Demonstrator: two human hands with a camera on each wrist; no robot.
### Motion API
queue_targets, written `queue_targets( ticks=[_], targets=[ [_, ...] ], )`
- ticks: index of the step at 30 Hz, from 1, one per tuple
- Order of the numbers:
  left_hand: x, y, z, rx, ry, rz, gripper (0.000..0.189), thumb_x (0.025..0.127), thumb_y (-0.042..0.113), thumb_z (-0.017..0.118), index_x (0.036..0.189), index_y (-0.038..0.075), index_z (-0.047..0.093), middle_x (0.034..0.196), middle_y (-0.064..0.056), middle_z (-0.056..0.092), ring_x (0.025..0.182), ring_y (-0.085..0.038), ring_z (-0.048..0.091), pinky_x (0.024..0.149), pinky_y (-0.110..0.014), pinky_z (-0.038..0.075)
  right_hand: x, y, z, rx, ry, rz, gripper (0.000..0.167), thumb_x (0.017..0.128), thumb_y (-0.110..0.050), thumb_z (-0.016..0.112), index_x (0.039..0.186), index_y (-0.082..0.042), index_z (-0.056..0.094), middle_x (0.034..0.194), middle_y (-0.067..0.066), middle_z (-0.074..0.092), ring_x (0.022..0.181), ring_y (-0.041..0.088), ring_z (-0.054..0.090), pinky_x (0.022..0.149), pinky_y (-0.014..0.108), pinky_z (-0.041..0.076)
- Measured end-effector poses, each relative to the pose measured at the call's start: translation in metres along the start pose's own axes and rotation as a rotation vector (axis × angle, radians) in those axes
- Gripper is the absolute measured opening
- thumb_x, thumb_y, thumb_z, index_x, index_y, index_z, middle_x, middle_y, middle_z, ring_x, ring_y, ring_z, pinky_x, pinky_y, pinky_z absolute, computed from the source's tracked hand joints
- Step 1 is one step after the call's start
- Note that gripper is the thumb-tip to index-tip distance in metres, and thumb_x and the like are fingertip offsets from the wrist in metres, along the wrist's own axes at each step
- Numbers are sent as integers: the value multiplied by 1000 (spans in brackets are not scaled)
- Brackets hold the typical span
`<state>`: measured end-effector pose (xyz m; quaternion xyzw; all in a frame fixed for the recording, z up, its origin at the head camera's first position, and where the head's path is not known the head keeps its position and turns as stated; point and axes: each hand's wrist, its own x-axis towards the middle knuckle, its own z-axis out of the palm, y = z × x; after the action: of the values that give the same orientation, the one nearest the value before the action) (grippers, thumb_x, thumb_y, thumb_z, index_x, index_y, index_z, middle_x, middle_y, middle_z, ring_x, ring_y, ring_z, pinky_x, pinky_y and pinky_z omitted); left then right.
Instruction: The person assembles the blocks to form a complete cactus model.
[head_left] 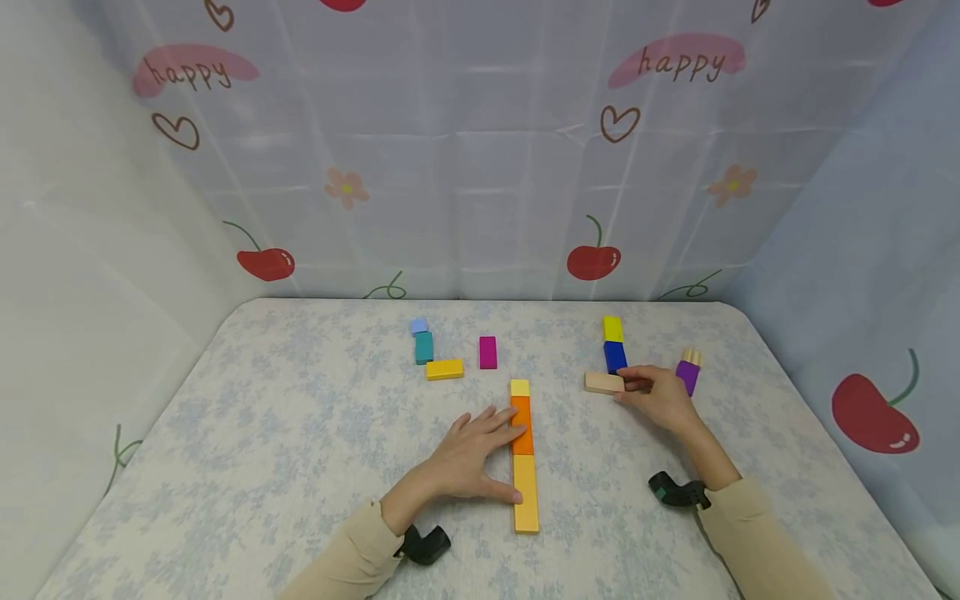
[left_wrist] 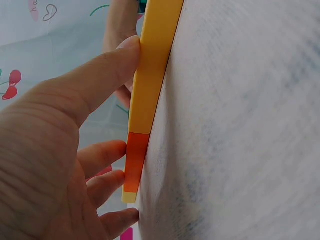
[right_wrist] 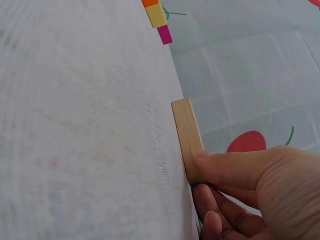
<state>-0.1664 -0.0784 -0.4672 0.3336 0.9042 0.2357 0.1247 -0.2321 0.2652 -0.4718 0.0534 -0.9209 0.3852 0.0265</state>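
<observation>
My right hand point(head_left: 662, 398) pinches one end of a plain wooden block point(head_left: 602, 382) between thumb and fingers; the block lies flat, close to the table in the right wrist view. Just behind it, a dark blue block point(head_left: 616, 357) touches a bright yellow block point(head_left: 612, 328). Spread fingers of my left hand point(head_left: 467, 457) rest along the side of a straight row of blocks. That row has a long yellow-orange block point(head_left: 526, 500) nearest me, an orange block point(head_left: 522, 435) in the middle and a small pale yellow block point(head_left: 520, 387) at the far end. The left thumb touches the long block.
Left of centre lie a yellow block point(head_left: 445, 370), a teal block point(head_left: 424, 347) and a light blue block point(head_left: 418, 326). A magenta block point(head_left: 488, 352) lies behind the row. Beyond the right hand is a purple block point(head_left: 687, 377) with pale wooden pieces point(head_left: 692, 357). Printed curtains surround the table.
</observation>
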Motion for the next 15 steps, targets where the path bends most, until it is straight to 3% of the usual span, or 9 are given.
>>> queue_targets(
  ticks=[15],
  targets=[
    [-1,1,-1,-3,-9,-8,90,75,61,75,150,24,41,163,2,21,152,-29,16,118,-61,13,-2,-2,-1,-23,12,-15,33,85,-10,75,115,4,68,98,20,71,88,28,66,67,20,50]
  ],
)
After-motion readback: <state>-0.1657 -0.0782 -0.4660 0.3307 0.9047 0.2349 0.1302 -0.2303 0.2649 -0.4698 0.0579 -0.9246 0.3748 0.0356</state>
